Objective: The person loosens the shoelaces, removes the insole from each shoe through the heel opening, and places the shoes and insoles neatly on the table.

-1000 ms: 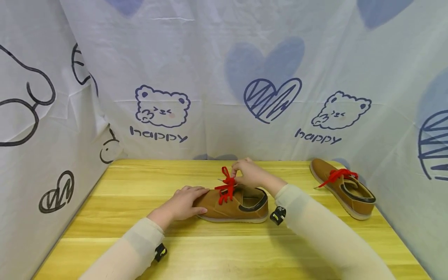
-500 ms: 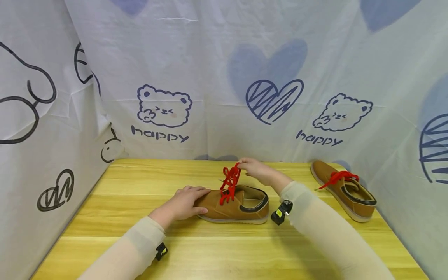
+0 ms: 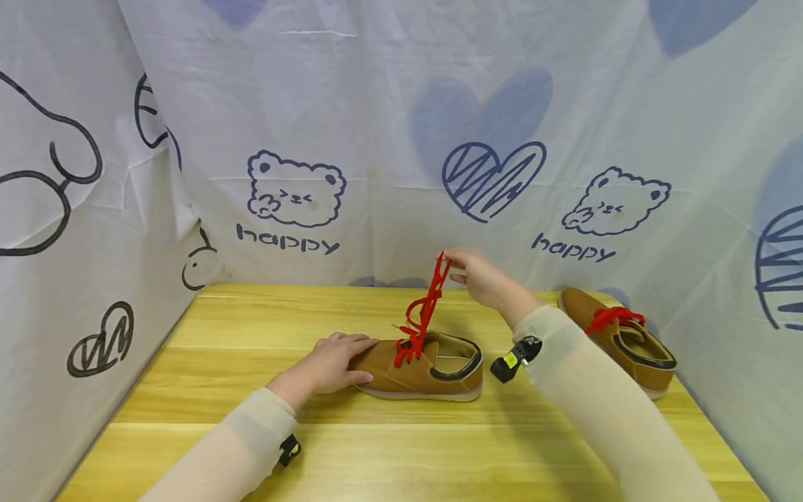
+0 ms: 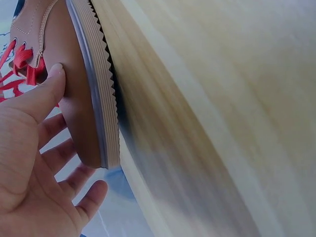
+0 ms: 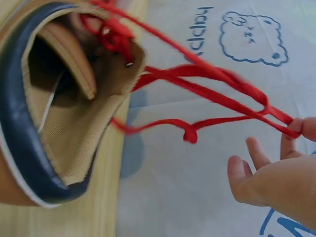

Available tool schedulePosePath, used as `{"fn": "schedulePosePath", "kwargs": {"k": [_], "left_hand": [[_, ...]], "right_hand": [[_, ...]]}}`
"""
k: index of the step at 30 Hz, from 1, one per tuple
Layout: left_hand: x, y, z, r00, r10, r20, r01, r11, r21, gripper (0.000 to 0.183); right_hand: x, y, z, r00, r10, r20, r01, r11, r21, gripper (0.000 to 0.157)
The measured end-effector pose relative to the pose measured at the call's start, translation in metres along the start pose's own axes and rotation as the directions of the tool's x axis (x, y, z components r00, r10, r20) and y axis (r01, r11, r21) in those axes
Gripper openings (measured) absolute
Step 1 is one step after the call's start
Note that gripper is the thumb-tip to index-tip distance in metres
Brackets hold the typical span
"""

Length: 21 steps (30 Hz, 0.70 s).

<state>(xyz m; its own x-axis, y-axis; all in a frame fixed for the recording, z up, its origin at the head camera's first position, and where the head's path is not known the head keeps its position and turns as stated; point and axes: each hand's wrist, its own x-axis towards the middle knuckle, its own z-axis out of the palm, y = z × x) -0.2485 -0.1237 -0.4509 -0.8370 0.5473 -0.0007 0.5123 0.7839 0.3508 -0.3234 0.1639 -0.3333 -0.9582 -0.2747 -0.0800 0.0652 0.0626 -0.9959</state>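
A brown shoe stands on the table with its toe to the left. My left hand holds it by the toe: in the left wrist view the thumb presses the near side and the other fingers reach round the far side. Up and to the right of the shoe, my right hand pinches the red shoelace between thumb and fingertip. The lace is drawn up tight from the eyelets, and a looser strand with a small knot hangs beside it in the right wrist view.
A second brown shoe with red laces stands at the right of the wooden table, partly behind my right sleeve. White printed cloth hangs along the back and both sides.
My right hand has risen and moved right, pulling the shoelace from a bunched heap at the eyelets into a long taut stretch. The left hand and the shoe have stayed in place.
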Motion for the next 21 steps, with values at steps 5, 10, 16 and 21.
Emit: {"fn": "schedulePosePath", "kwargs": {"k": [5, 10, 16, 21], "left_hand": [[0.0, 0.0, 0.0, 1.0, 0.002, 0.001, -0.002, 1.0, 0.002, 0.067], [0.001, 0.0, 0.001, 1.0, 0.002, 0.005, -0.002, 1.0, 0.007, 0.068], [0.002, 0.0, -0.001, 1.0, -0.003, 0.011, 0.003, 1.0, 0.006, 0.068], [-0.001, 0.001, -0.003, 1.0, -0.005, 0.013, 0.005, 1.0, 0.001, 0.068]], "right_hand": [[0.003, -0.011, -0.013, 0.996, -0.052, -0.073, 0.066, 0.976, 0.206, 0.034], [0.005, -0.023, -0.036, 0.973, -0.084, -0.216, 0.145, 0.947, 0.285, 0.032], [0.008, -0.011, -0.063, 0.897, 0.033, -0.44, -0.015, 0.999, 0.045, 0.016], [0.006, 0.018, -0.079, 0.843, 0.095, -0.529, -0.166, 0.982, -0.088, 0.012]]}}
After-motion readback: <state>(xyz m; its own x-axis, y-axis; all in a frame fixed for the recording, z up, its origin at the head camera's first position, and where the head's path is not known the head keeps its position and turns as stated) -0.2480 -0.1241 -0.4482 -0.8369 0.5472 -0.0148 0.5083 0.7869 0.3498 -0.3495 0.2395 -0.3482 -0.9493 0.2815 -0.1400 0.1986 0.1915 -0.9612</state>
